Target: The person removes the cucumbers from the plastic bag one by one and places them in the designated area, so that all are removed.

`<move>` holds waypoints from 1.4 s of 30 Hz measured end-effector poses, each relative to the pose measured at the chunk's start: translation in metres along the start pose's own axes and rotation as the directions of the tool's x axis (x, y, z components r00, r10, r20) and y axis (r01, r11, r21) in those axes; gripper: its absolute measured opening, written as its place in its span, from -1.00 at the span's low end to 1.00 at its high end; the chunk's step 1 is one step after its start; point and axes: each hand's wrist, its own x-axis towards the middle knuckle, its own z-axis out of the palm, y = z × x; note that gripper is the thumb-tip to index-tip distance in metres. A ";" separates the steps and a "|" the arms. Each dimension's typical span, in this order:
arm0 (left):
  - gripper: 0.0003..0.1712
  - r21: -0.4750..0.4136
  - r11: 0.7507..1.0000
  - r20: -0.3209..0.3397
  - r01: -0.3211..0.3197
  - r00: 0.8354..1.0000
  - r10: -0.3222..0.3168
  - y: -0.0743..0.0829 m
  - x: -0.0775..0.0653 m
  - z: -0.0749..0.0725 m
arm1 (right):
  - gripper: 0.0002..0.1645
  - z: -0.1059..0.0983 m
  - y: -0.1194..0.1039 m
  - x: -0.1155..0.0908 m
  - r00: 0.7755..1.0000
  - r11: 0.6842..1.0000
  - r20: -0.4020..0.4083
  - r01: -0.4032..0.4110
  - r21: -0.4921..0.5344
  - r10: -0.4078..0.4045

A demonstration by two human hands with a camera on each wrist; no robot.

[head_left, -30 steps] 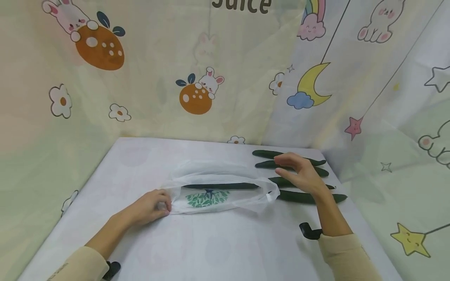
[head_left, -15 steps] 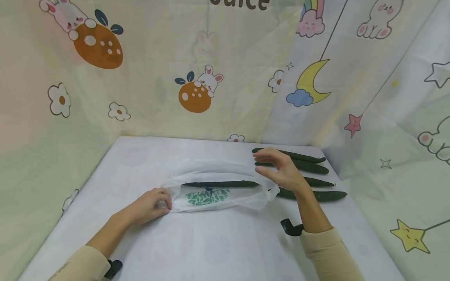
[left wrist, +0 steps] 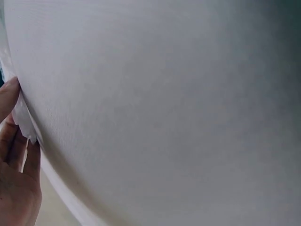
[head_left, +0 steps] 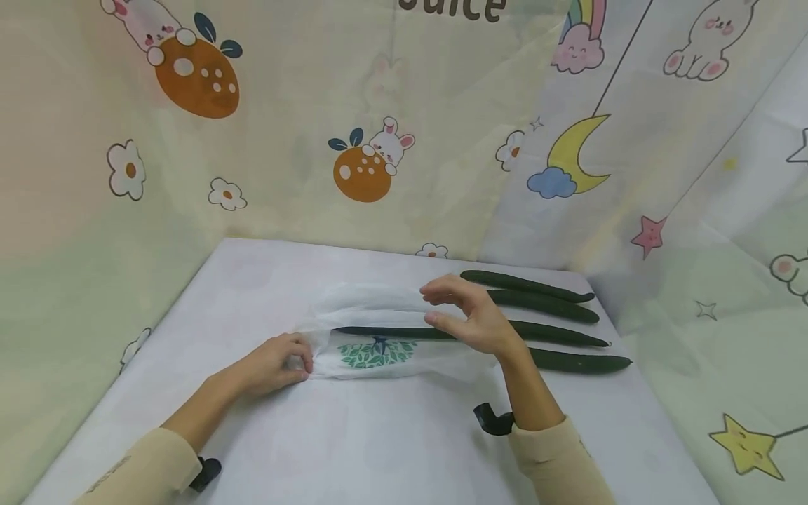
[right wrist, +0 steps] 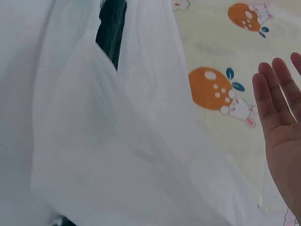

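A white plastic bag (head_left: 366,300) with a green leafy print lies on the table. A long dark green cucumber (head_left: 391,332) shows through the bag's opening. At the bag's left end, my left hand (head_left: 276,361) pinches the plastic; the left wrist view shows a fold of it between thumb and fingers. Over the bag's right part hovers my right hand (head_left: 472,314), holding nothing, its fingers loosely bent and thumb apart. Part of the bag and cucumber is hidden behind that hand. In the right wrist view, the fingers (right wrist: 281,80) are extended beside the bag.
Several more cucumbers (head_left: 544,301) lie side by side at the table's right, left tips toward the bag. Patterned cloth (head_left: 284,175) with cartoon prints hangs behind and beside the white table (head_left: 379,435). A black wrist-camera part (head_left: 492,421) juts out under the right wrist.
My right hand has moved left, from above the cucumbers to above the bag, without taking anything. The left hand keeps its hold on the bag. The head view has shifted slightly.
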 end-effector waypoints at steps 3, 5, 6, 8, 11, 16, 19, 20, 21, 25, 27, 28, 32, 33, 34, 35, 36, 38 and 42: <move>-0.89 0.001 1.000 0.000 0.008 1.000 -0.008 0.001 -0.001 0.004 | -0.44 0.010 -0.004 0.002 1.000 1.000 0.029 -0.006 0.003 0.006; -0.84 0.006 1.000 -0.009 0.009 1.000 -0.009 0.001 -0.001 0.005 | -0.46 0.018 -0.009 0.005 0.999 1.000 0.048 -0.011 0.013 0.010; -0.84 0.008 1.000 -0.013 0.012 1.000 -0.012 0.001 -0.002 0.005 | -0.47 0.022 -0.013 0.006 0.998 1.000 0.058 -0.011 0.018 0.010; -0.86 0.008 1.000 -0.017 0.003 1.000 -0.003 0.000 -0.002 0.004 | -0.50 0.029 -0.019 0.008 0.997 0.999 0.079 -0.010 0.035 0.007; -0.87 0.008 1.000 -0.011 -0.001 1.000 0.001 0.000 -0.001 0.003 | -0.52 0.039 -0.020 0.008 0.993 0.997 0.114 -0.019 0.076 0.010; -0.82 0.012 1.000 -0.019 -0.005 1.000 0.006 0.000 0.001 0.004 | -0.50 0.054 0.001 0.003 0.987 0.993 0.155 -0.060 0.100 0.044; -0.83 0.010 1.000 -0.017 -0.003 1.000 0.003 0.002 0.002 0.004 | -0.50 0.060 0.010 0.001 0.984 0.991 0.172 -0.074 0.111 0.054; -0.82 0.007 1.000 -0.014 0.001 1.000 -0.001 0.003 0.002 0.003 | -0.51 0.062 0.012 0.001 0.981 0.990 0.182 -0.081 0.113 0.060; -0.82 0.005 1.000 -0.010 0.005 1.000 -0.005 0.004 0.002 0.003 | -0.52 0.063 0.014 0.000 0.979 0.990 0.195 -0.089 0.114 0.065; -0.84 0.001 1.000 -0.002 0.007 1.000 -0.007 0.008 0.001 0.000 | -0.55 0.068 0.020 0.000 0.962 0.987 0.254 -0.128 0.102 0.099; -0.84 0.011 1.000 -0.008 0.009 1.000 -0.009 0.007 0.000 -0.002 | -0.56 0.070 0.023 0.001 0.953 0.985 0.278 -0.148 0.085 0.120; -0.84 0.015 1.000 -0.010 0.010 1.000 -0.010 0.007 0.001 -0.003 | -0.56 0.070 0.024 0.002 0.949 0.984 0.287 -0.160 0.075 0.133; -0.82 0.019 1.000 -0.011 0.013 1.000 -0.013 0.005 0.002 -0.005 | -0.58 0.069 0.030 0.002 0.923 0.975 0.325 -0.220 0.012 0.204; -0.82 0.016 1.000 -0.009 0.012 1.000 -0.012 0.004 0.002 -0.005 | -0.57 0.068 0.031 0.002 0.916 0.973 0.335 -0.233 -0.006 0.221; -0.83 0.014 1.000 -0.007 0.010 1.000 -0.010 0.003 0.001 -0.005 | -0.57 0.067 0.033 0.001 0.909 0.970 0.343 -0.243 -0.024 0.237; -0.84 0.012 1.000 -0.004 0.008 1.000 -0.008 0.002 0.001 -0.004 | -0.55 0.067 0.034 0.001 0.903 0.967 0.347 -0.252 -0.046 0.252; -0.85 0.012 1.000 -0.002 0.005 1.000 -0.005 0.002 0.001 -0.003 | -0.54 0.066 0.036 0.000 0.900 0.965 0.349 -0.253 -0.066 0.260; -0.85 0.011 1.000 -0.003 0.002 1.000 -0.002 0.001 0.001 -0.002 | -0.50 0.064 0.040 -0.001 0.898 0.962 0.345 -0.254 -0.097 0.272; -0.84 0.009 1.000 -0.008 -0.006 1.000 0.006 0.001 0.000 0.000 | -0.45 0.058 0.047 -0.003 0.901 0.958 0.327 -0.259 -0.119 0.284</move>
